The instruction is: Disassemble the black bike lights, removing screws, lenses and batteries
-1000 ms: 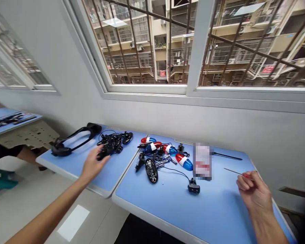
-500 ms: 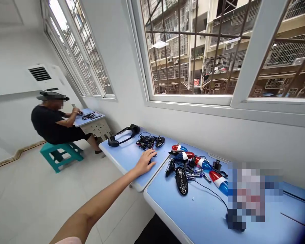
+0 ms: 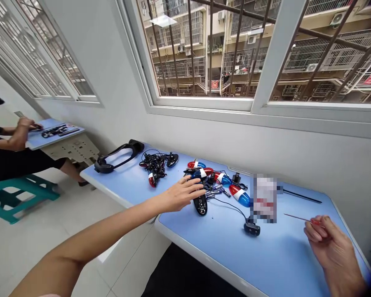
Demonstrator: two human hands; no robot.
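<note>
My left hand (image 3: pixel 185 192) is stretched over the near left side of a pile of parts, fingers apart, with nothing visible in it. Beneath its fingertips lies a black oval housing (image 3: pixel 200 206); whether they touch is unclear. Red, white and blue light covers (image 3: pixel 240 195) and several small batteries (image 3: pixel 225 192) make up the pile. A cable runs from it to a small black unit (image 3: pixel 252 228). On the right, my right hand (image 3: pixel 330 243) is closed around the red handle of a screwdriver (image 3: pixel 297 217), its thin shaft pointing left. A tiny screw (image 3: pixel 212 216) rests on the tabletop.
On the left table, a black headset (image 3: pixel 119 159) lies beside a heap of dark cabled units (image 3: pixel 156 165). Behind my pile are a blurred packet (image 3: pixel 265 198) and a black rod (image 3: pixel 303 194). Another person (image 3: pixel 15 140) sits at a far-left table.
The view has turned right. My left hand has moved from the left table to the right pile; a red-and-black unit shows where it was. My right hand with the screwdriver has come into view.
</note>
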